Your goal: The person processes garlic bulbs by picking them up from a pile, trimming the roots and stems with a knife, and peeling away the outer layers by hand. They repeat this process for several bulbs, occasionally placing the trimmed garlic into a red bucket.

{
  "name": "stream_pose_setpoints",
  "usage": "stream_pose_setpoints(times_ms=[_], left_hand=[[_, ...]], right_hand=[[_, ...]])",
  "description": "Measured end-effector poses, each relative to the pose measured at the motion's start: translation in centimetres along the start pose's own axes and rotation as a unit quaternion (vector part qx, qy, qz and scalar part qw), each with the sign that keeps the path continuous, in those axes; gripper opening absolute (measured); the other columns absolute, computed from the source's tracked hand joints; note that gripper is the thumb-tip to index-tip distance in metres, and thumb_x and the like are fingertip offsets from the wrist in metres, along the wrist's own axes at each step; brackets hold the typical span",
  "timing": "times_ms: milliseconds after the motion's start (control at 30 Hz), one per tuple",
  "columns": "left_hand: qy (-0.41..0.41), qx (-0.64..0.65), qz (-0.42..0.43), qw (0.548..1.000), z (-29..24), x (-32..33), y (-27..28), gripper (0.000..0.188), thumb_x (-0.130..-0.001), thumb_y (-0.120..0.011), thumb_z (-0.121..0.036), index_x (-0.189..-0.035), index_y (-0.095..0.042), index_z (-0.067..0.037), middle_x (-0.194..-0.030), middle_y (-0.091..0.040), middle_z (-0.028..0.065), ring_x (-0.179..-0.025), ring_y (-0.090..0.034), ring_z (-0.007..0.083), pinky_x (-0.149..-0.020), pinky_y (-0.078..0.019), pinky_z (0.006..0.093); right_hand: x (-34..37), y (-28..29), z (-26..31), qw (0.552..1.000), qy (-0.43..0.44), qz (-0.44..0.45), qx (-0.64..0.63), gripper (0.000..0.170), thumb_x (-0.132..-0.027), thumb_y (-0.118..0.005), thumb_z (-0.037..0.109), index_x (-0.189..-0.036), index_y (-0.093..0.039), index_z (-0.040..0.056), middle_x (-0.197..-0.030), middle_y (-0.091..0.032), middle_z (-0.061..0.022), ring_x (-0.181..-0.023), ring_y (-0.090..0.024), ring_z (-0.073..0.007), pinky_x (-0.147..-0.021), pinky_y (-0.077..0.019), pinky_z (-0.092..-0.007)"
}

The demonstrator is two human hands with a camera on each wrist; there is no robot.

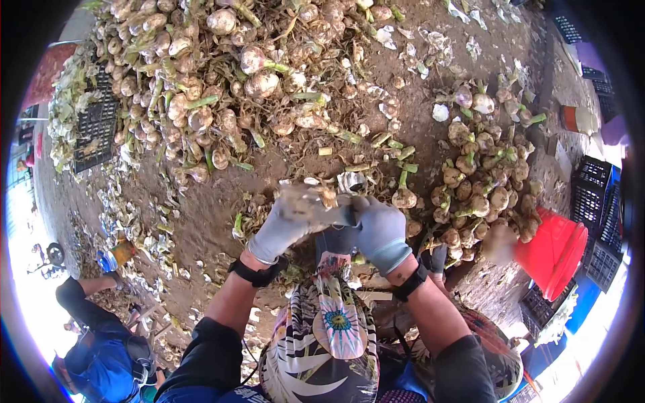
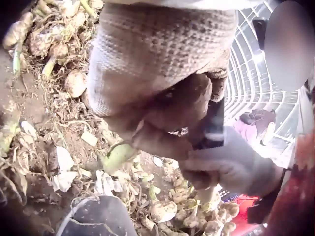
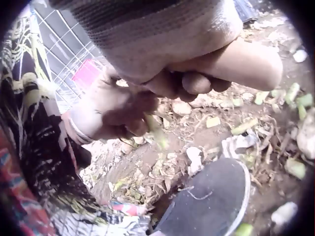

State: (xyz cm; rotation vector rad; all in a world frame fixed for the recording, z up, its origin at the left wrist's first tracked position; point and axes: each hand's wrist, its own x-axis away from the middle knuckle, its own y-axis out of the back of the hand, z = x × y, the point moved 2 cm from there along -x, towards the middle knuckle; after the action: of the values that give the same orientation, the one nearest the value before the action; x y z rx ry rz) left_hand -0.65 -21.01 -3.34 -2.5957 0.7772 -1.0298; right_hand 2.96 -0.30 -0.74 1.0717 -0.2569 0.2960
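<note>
My gloved left hand (image 1: 281, 227) grips a garlic bulb (image 1: 326, 196), blurred and trailing dry leaves, in front of my knees. In the right wrist view a green stem (image 3: 157, 133) sticks out from that hand. Close beside it, my gloved right hand (image 1: 381, 232) has its fingers curled round a dark tool (image 1: 349, 211) whose exact kind I cannot tell. The left wrist view shows the tool's black part (image 2: 214, 123) between the two hands. Below them is a dark shoe (image 3: 209, 196).
A large heap of garlic (image 1: 201, 87) lies ahead; a smaller pile of bulbs (image 1: 484, 174) is at the right, near a red bucket (image 1: 551, 252). Black crates (image 1: 594, 178) stand at the far right. Another person (image 1: 101, 349) sits at lower left. Peelings litter the dirt floor.
</note>
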Motion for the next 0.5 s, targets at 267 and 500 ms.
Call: stream_pose_setpoints(times_ms=[267,500], left_hand=[[-0.199,-0.487,0.014,0.850,-2.6,-1.1,-4.2,0.041,-0.066,-0.073,-0.001,-0.105,-0.066,-0.008,-0.106,-0.066,0.0078,-0.095,-0.066,0.0294,-0.081,-0.0527,0.0377],[-0.292,-0.676,0.107,0.668,-5.3,-0.6,-7.0,0.034,-0.069,-0.070,-0.009,-0.102,-0.067,-0.012,-0.111,-0.063,0.0052,-0.104,-0.061,0.0336,-0.078,-0.0528,0.0398]], right_hand=[[0.6,-0.3,-3.0,0.960,-0.156,0.052,-0.229,0.032,-0.083,-0.069,0.030,-0.113,-0.070,0.0172,-0.087,-0.073,-0.0148,-0.085,-0.070,-0.0359,-0.075,-0.0556,-0.0441],[3.3,-5.1,-7.6,0.958,-0.231,0.118,-0.120,0.033,-0.085,-0.069,0.033,-0.107,-0.071,0.0082,-0.086,-0.072,-0.0181,-0.081,-0.070,-0.0362,-0.073,-0.0553,-0.0438]])
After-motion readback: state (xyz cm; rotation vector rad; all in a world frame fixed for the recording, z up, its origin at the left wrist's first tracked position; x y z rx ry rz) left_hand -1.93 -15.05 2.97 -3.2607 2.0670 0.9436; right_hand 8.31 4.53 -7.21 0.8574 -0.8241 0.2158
